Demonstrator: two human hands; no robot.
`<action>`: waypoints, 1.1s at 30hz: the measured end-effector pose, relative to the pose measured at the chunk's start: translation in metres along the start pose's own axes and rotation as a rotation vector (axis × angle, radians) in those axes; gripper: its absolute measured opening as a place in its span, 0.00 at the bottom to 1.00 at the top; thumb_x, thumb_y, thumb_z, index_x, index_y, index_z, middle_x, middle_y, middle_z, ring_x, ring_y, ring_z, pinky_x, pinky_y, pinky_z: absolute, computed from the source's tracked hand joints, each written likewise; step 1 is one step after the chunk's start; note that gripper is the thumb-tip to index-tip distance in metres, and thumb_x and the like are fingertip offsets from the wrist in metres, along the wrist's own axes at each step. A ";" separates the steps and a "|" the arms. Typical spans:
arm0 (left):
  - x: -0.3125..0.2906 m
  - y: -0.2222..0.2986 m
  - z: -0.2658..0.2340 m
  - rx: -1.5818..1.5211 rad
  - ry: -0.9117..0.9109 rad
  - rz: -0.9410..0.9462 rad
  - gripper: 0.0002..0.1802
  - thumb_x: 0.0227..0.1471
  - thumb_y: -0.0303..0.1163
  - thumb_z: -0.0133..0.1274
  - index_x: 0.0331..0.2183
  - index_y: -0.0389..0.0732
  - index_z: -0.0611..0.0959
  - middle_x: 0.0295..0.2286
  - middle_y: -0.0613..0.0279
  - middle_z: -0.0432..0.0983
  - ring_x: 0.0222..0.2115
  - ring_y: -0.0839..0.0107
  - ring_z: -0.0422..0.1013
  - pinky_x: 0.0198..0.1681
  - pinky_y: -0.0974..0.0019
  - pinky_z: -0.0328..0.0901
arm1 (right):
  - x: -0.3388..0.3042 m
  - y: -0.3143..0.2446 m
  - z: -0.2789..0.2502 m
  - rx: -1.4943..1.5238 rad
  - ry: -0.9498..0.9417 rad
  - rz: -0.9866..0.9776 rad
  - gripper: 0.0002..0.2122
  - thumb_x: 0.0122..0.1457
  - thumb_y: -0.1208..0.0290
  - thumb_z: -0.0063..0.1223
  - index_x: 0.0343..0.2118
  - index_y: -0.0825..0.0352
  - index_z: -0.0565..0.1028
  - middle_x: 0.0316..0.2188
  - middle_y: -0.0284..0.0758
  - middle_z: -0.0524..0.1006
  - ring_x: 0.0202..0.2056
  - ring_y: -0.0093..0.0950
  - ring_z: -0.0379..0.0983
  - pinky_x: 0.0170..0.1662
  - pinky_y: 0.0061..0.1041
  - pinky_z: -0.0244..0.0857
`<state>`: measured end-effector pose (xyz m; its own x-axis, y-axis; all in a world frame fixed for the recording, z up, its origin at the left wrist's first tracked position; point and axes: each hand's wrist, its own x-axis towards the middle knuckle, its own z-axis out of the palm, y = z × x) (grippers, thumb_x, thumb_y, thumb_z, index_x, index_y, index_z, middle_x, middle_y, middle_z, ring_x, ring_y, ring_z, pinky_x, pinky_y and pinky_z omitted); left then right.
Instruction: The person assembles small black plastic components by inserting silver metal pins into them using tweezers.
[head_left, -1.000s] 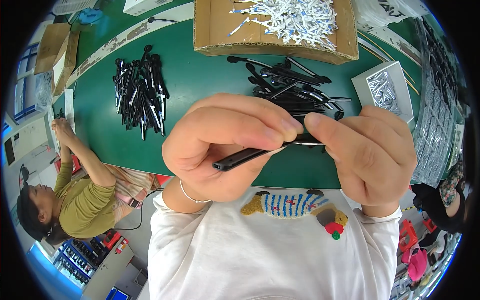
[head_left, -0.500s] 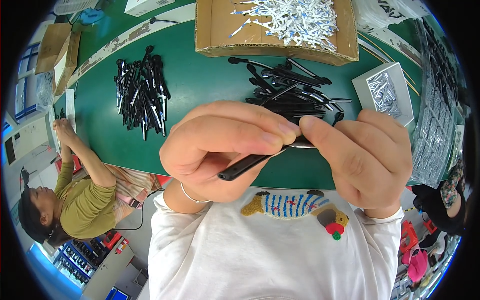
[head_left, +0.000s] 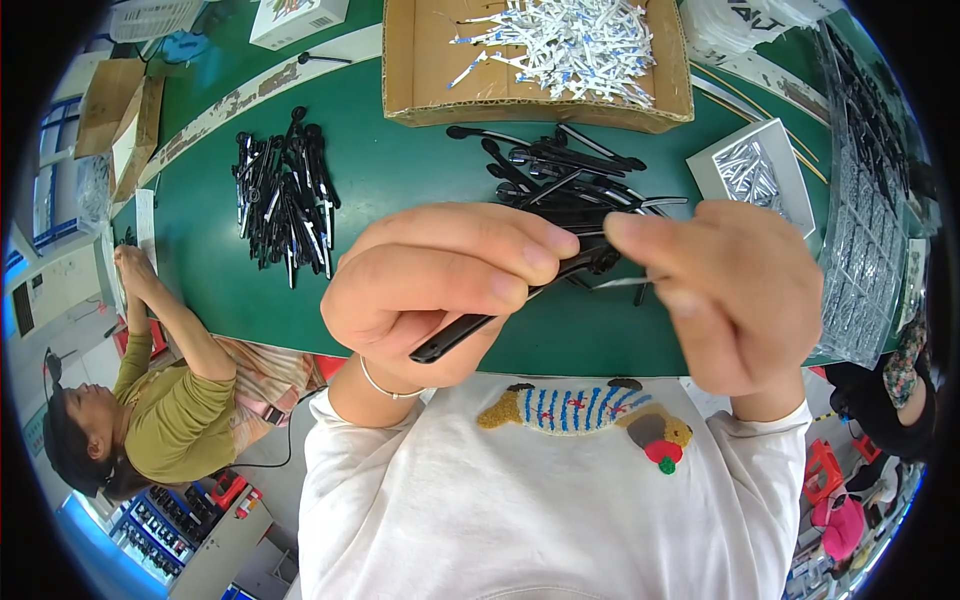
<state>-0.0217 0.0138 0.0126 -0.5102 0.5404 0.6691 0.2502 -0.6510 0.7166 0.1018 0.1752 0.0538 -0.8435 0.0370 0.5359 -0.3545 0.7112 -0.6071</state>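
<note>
So, from where I'm standing: left hand [head_left: 430, 280] has its fingers pinched together on a slim black plastic stick [head_left: 455, 338], which sits slantwise in front of the white shirt [head_left: 550, 500], up over the near side of the desk. One end pokes out below the palm, the other runs past the fingertips toward the right hand [head_left: 740, 290]. That one's fingers are nearly closed, tips a bit apart, with a thin pointed metal piece [head_left: 622, 283] jutting out between them toward the black stick. Honestly can't tell if the right fingertips touch the stick or just sit beside it.

Just beyond the hands there's a messy heap of black sticks [head_left: 560, 165] on the green desk [head_left: 390, 165], then a second, tidier bunch of black sticks [head_left: 287, 200] well off to the left. Behind the messy heap is an open cardboard box [head_left: 540, 115] with a load of white strips [head_left: 580, 50], some with blue bits. To its right, a small white box [head_left: 800, 190] of little silvery pieces [head_left: 750, 172], then clear plastic trays [head_left: 865, 220] along the edge. Far left, a co-worker in an olive top [head_left: 175, 425] has both hands together at the desk.
</note>
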 end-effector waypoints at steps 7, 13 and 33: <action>0.012 0.004 -0.006 0.466 -0.187 -0.178 0.11 0.36 0.13 0.54 0.27 0.34 0.77 0.27 0.54 0.74 0.31 0.59 0.73 0.34 0.62 0.69 | -0.019 0.004 0.007 0.093 0.181 0.319 0.08 0.47 0.83 0.50 0.32 0.72 0.77 0.22 0.37 0.76 0.18 0.24 0.68 0.20 0.16 0.59; -0.009 -0.022 0.000 1.042 -0.454 -0.264 0.09 0.38 0.22 0.56 0.29 0.36 0.79 0.25 0.59 0.71 0.29 0.58 0.68 0.35 0.61 0.64 | -0.034 0.015 0.014 0.087 0.195 0.414 0.07 0.53 0.82 0.47 0.33 0.75 0.75 0.23 0.36 0.74 0.21 0.19 0.65 0.24 0.15 0.57; 0.063 0.009 -0.140 1.047 0.265 -0.331 0.07 0.47 0.28 0.55 0.30 0.35 0.82 0.24 0.58 0.77 0.25 0.73 0.74 0.30 0.73 0.68 | -0.034 0.013 0.016 -0.024 0.200 0.357 0.06 0.49 0.80 0.52 0.31 0.72 0.76 0.21 0.32 0.72 0.17 0.18 0.58 0.20 0.16 0.50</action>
<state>-0.1667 -0.0323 0.0340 -0.8067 0.3918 0.4424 0.5734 0.3378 0.7464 0.1195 0.1721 0.0181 -0.8161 0.4186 0.3984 -0.0419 0.6447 -0.7633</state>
